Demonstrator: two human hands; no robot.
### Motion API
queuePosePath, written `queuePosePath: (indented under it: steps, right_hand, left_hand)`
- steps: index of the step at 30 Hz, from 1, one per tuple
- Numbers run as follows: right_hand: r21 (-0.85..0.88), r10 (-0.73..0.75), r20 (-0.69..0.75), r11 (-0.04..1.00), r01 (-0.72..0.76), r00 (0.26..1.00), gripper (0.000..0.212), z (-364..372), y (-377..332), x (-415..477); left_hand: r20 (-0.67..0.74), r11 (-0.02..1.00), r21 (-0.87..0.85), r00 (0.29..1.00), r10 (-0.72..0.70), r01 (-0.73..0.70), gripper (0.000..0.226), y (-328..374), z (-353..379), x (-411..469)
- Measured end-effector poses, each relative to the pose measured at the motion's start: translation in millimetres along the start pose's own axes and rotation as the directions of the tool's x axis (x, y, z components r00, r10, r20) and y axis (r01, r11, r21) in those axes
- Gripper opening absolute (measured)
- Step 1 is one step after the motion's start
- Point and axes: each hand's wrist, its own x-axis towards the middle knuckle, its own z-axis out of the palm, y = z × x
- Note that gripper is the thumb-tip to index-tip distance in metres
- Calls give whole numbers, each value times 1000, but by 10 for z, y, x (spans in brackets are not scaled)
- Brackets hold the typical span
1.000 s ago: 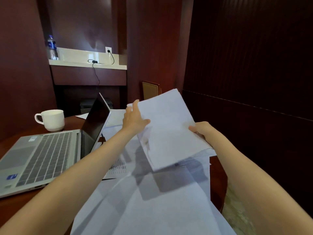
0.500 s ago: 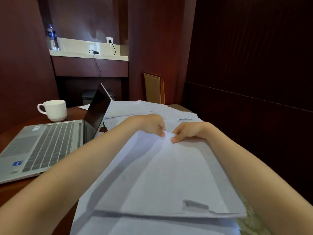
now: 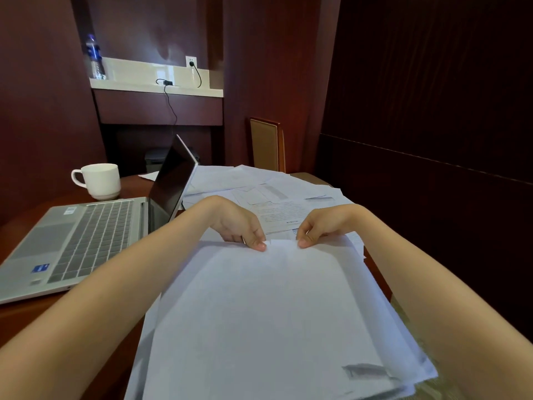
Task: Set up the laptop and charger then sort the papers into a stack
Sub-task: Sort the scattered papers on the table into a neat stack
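Observation:
A stack of white papers (image 3: 268,319) lies in front of me on the dark wooden table (image 3: 26,316), reaching past its near edge. My left hand (image 3: 239,223) and my right hand (image 3: 323,223) both pinch the far edge of the top sheets, thumbs on top, a few centimetres apart. More loose papers (image 3: 259,186) lie spread beyond my hands. The silver laptop (image 3: 89,238) stands open at the left, screen dark. A black charger cable (image 3: 170,102) runs from the wall socket (image 3: 191,61) down behind the laptop.
A white cup (image 3: 99,180) stands behind the laptop. A water bottle (image 3: 95,57) stands on the white ledge (image 3: 155,88) at the back wall. A wooden chair (image 3: 266,144) stands past the table's far side. Dark panelled walls close in on the right.
The sheets I held up in the air have come down flat onto the stack. Both hands have moved to its far edge and drawn slightly apart.

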Motion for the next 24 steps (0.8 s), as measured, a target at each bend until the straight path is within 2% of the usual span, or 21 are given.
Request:
queuePosePath:
  steps: [4, 6, 10, 14, 16, 19, 24]
  right_hand:
    - [-17, 33, 76, 999, -31, 997, 15, 98, 28, 55]
    - [-34, 55, 104, 998, -51, 993, 15, 138, 32, 80]
    - [-50, 79, 123, 996, -73, 989, 14, 136, 33, 92]
    - [-52, 87, 97, 995, -83, 991, 14, 136, 53, 121]
    - [-68, 84, 65, 995, -79, 994, 14, 151, 77, 158]
    - [-63, 82, 37, 995, -80, 996, 16, 180, 125, 226]
    - [-53, 72, 61, 996, -69, 996, 16, 203, 124, 222]
  left_hand:
    - [84, 990, 125, 993, -80, 69, 12, -34, 118, 52]
    - [79, 976, 185, 988, -132, 115, 11, -50, 173, 92]
    - [-28, 952, 255, 985, -169, 171, 5, -104, 167, 125]
    - [-50, 944, 273, 983, -179, 186, 10, -169, 130, 126]
    - [-74, 942, 276, 982, -175, 189, 5, -196, 137, 134]
    - [-163, 948, 260, 976, -145, 184, 19, -245, 128, 194]
    - [-310, 957, 216, 943, -121, 194, 15, -291, 92, 309]
